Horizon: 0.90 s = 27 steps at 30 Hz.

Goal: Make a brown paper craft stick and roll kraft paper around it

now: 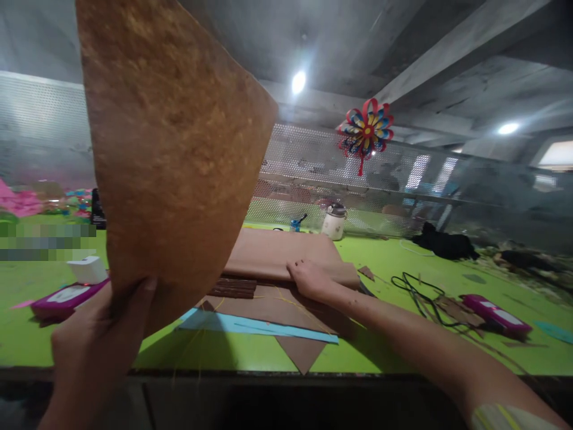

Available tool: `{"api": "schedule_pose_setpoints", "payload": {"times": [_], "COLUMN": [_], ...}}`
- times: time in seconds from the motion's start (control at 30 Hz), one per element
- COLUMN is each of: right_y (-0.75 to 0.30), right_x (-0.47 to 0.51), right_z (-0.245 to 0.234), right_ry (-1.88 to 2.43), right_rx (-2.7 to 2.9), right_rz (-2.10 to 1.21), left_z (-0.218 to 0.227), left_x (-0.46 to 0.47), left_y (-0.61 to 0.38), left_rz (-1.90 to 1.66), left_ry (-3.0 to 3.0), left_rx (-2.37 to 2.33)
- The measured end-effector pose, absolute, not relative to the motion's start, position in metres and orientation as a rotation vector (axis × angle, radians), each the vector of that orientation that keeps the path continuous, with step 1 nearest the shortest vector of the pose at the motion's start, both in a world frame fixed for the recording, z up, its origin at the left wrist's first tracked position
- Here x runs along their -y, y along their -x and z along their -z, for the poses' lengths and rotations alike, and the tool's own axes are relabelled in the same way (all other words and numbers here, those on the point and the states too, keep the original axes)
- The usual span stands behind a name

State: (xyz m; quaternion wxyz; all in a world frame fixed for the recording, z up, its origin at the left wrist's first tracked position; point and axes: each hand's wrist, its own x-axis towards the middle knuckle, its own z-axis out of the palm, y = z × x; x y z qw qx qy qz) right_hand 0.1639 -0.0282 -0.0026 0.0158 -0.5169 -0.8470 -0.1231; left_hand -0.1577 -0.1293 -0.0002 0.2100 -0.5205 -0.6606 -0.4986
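Fingers [150, 288] of the left hand [96, 334] are closed on the lower edge of a large brown sheet [179, 137], thumb flat on its near face, a grip that presumably lets it stand upright above them, clear of the tabletop [380, 355]. The right hand [308, 278] rests, fingers curled, on a folded tan piece [277, 254], perhaps to steady it; whether they pinch it, I cannot tell. Dark strips [235, 288] lie left of those fingers, light-blue strips [268, 325] nearer the person. The right arm reaches in, nearly straight, from lower right; the left wrist rises from lower left.
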Motion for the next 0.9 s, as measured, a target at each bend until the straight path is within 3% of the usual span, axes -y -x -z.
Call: {"api": "schedule_pose_setpoints", "payload": {"times": [0.2, 0.57, 0.9], "right_y": [-0.171, -0.225, -0.322], "right_x": [0.018, -0.032, -0.032], "right_z": [-0.024, -0.113, -0.149], "right_ry": [1.639, 1.762, 1.644], "right_rx": [2.584, 1.914, 1.395], "right_rz": [0.371, 0.465, 0.242], "left_z": [-0.011, -0.014, -0.014], "left_x": [0.134, 0.136, 0.137], "left_y": [0.147, 0.136, 0.14], "left_rz": [1.422, 1.606, 1.643], "left_ry": [1.458, 1.463, 1.506], "left_rx": [2.03, 1.99, 1.945]}}
